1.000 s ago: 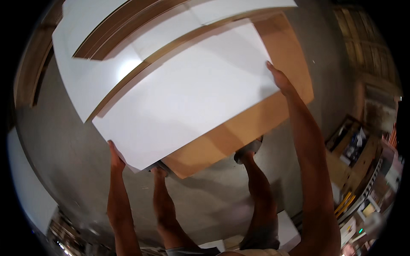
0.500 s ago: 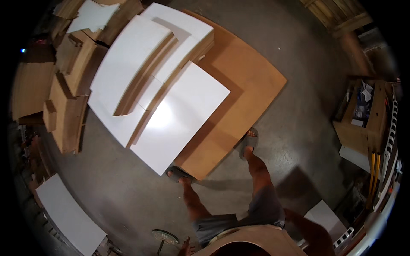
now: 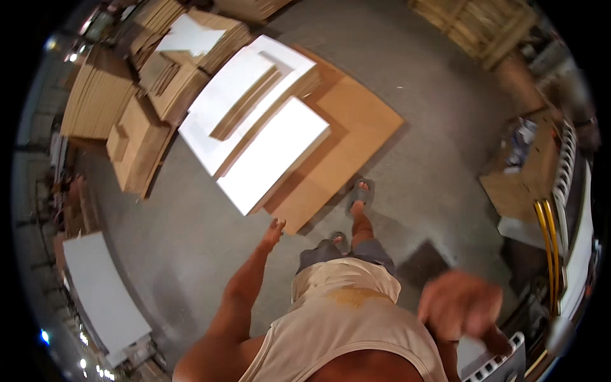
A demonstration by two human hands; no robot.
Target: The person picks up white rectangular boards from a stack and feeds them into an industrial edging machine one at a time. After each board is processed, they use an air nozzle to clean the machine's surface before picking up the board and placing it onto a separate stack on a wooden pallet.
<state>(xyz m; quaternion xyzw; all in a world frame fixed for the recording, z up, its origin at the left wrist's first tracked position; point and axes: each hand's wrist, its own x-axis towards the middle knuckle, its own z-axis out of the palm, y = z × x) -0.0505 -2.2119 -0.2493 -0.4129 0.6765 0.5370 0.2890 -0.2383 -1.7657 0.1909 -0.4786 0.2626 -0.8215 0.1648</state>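
My left hand (image 3: 274, 232) hangs at the end of a stretched arm, just short of the near corner of a large brown board (image 3: 375, 121) lying low on the floor. Its fingers look extended, with nothing seen in them. On the board are stacked white panels (image 3: 277, 153), with a narrower stack of white-topped panels (image 3: 232, 86) set higher on their far left part. My right hand (image 3: 459, 305) is raised at the lower right, blurred by motion. Its fingers are smeared, and I cannot make out whether it holds anything.
Stacks of brown boards (image 3: 137, 153) stand at the left. A long white panel (image 3: 105, 293) lies at the lower left. At the right are an open wooden box (image 3: 519, 181) and yellow bars (image 3: 548, 248). A wooden pallet (image 3: 474, 25) stands at the far right.
My left arm has reached forward from the lower edge toward the board's corner. My right hand has come up into view at the lower right. My feet have shifted, and the view has tilted.
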